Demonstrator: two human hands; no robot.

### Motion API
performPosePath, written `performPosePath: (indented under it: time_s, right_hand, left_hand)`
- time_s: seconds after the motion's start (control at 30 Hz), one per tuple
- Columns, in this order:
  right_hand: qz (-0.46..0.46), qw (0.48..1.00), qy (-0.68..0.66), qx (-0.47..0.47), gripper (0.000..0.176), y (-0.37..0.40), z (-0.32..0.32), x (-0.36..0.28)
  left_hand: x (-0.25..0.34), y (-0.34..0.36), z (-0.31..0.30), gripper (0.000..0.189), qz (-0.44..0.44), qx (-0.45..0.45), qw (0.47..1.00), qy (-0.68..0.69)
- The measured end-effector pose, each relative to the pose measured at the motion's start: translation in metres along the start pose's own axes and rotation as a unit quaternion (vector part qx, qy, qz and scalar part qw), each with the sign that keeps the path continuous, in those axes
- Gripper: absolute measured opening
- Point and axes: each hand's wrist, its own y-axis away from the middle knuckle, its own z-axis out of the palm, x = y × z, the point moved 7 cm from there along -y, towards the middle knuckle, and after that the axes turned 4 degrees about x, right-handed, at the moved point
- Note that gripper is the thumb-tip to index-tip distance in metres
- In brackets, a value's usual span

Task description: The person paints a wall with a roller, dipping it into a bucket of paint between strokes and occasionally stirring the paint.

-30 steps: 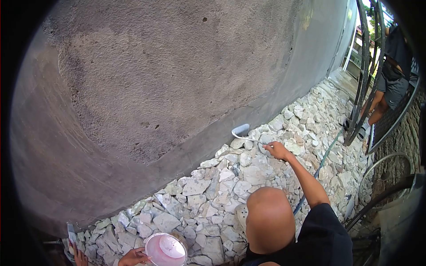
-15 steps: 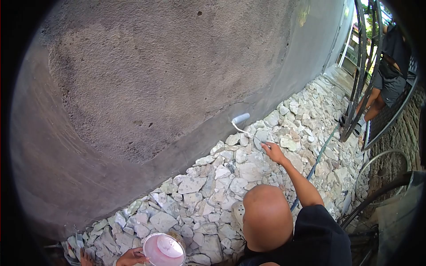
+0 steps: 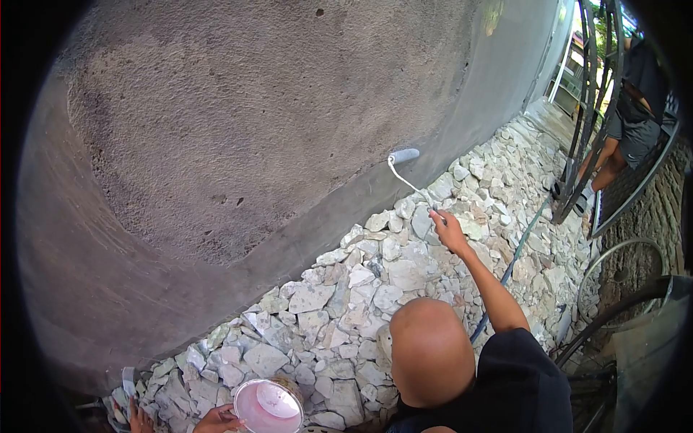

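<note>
At the bottom left edge, my left hand is partly cut off. Its fingers close on a flat pale tool held upright beside the wall's foot; I cannot make out its exact kind. My right hand grips the left rim of a paint bucket by its edge. The bucket tilts open towards me, its inside pinkish with pale paint. Nearby, a co-worker's hand holds a paint roller by its handle, the roller sleeve against the wall.
A rough grey wall with a smoother lower band fills the upper left. Broken stones cover the ground along it. The co-worker's head is at lower centre. A hose, a metal gate and another person are at right.
The co-worker's roller has moved up the wall and slightly right. The flat tool in my left hand has risen a little. My right hand and the bucket stay nearly in place.
</note>
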Motion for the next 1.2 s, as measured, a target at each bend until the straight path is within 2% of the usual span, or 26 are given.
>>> performPosePath:
  time_s: [0.07, 0.1, 0.13, 0.23, 0.27, 0.33, 0.37, 0.43, 0.53, 0.6, 0.73, 0.83, 0.87, 0.93, 0.97, 1.03, 1.07, 1.13, 1.17, 1.2]
  right_hand:
    - [0.100, 0.989, -0.072, -0.079, 0.040, 0.010, 0.019, 0.023]
    - [0.024, 0.997, -0.030, -0.063, 0.041, 0.009, 0.027, 0.044]
    - [0.024, 0.997, -0.031, -0.061, 0.041, 0.012, 0.025, 0.048]
    - [0.058, 0.978, 0.089, -0.179, 0.049, 0.021, 0.038, 0.061]
    - [0.059, 0.977, 0.090, -0.182, 0.049, 0.022, 0.038, 0.062]
    - [-0.031, 0.988, 0.084, -0.125, 0.047, 0.017, 0.036, 0.053]
    - [-0.035, 0.988, 0.083, -0.126, 0.047, 0.014, 0.038, 0.053]
    - [-0.078, 0.992, 0.088, -0.048, 0.043, 0.015, 0.021, 0.036]
    - [-0.021, 0.998, 0.060, -0.024, 0.044, 0.006, 0.005, 0.018]
    - [-0.018, 0.998, 0.062, -0.019, 0.044, 0.006, 0.000, 0.018]
    - [-0.036, 0.997, 0.038, -0.058, 0.045, 0.006, 0.012, 0.035]
    - [0.009, 0.983, 0.114, -0.146, 0.044, 0.010, 0.027, 0.049]
    - [0.011, 0.983, 0.112, -0.148, 0.044, 0.015, 0.030, 0.053]
    - [-0.054, 0.985, 0.121, -0.113, 0.044, 0.013, 0.034, 0.043]
    - [-0.056, 0.985, 0.120, -0.114, 0.044, 0.014, 0.034, 0.043]
    - [0.011, 0.988, 0.108, -0.114, 0.043, 0.023, 0.020, 0.012]
    - [0.011, 0.987, 0.111, -0.113, 0.043, 0.026, 0.016, -0.005]
    - [-0.011, 0.997, 0.059, -0.053, 0.042, 0.026, 0.005, -0.037]
    - [0.011, 0.997, 0.062, -0.041, 0.041, 0.025, 0.006, -0.037]
    - [-0.010, 1.000, 0.018, 0.000, 0.041, 0.023, 0.014, -0.029]
  left_hand:
    - [-0.003, -0.001, -0.003, 0.063, 0.003, -0.002, 1.000, -0.003]
    - [-0.003, -0.001, -0.003, 0.063, 0.000, -0.013, 1.000, -0.011]
    - [-0.002, -0.001, -0.002, 0.064, -0.003, -0.023, 1.000, -0.020]
    - [0.006, 0.002, 0.004, 0.062, -0.002, -0.027, 1.000, -0.016]
    - [0.002, 0.001, 0.004, 0.062, -0.004, -0.026, 1.000, -0.015]
    - [-0.006, -0.001, -0.002, 0.061, -0.030, -0.004, 0.999, -0.024]
    - [-0.007, -0.001, -0.004, 0.061, -0.028, -0.002, 0.999, -0.022]
    - [-0.001, 0.003, 0.000, 0.059, -0.034, 0.017, 0.999, -0.030]
    - [0.001, 0.001, 0.000, 0.062, -0.040, 0.007, 0.998, -0.039]
    - [0.013, 0.004, 0.004, 0.064, -0.048, -0.001, 0.998, -0.049]
    - [0.017, 0.000, 0.005, 0.069, -0.049, -0.001, 0.997, -0.061]
    - [0.020, 0.002, 0.006, 0.068, -0.046, 0.009, 0.997, -0.068]
    - [0.014, 0.004, 0.003, 0.068, -0.049, 0.010, 0.996, -0.068]
    - [0.007, 0.000, 0.000, 0.066, -0.046, 0.000, 0.997, -0.060]
    - [0.002, 0.001, -0.002, 0.066, -0.045, 0.002, 0.997, -0.058]
    - [0.001, 0.001, -0.002, 0.064, -0.062, 0.021, 0.996, -0.067]
    - [-0.003, 0.000, -0.003, 0.064, -0.061, 0.018, 0.996, -0.067]
    - [-0.007, -0.004, -0.004, 0.066, -0.035, -0.009, 0.998, -0.048]
    - [-0.005, -0.014, -0.008, 0.066, -0.032, -0.019, 0.998, -0.054]
    - [0.003, -0.026, -0.009, 0.066, -0.026, -0.029, 0.997, -0.062]
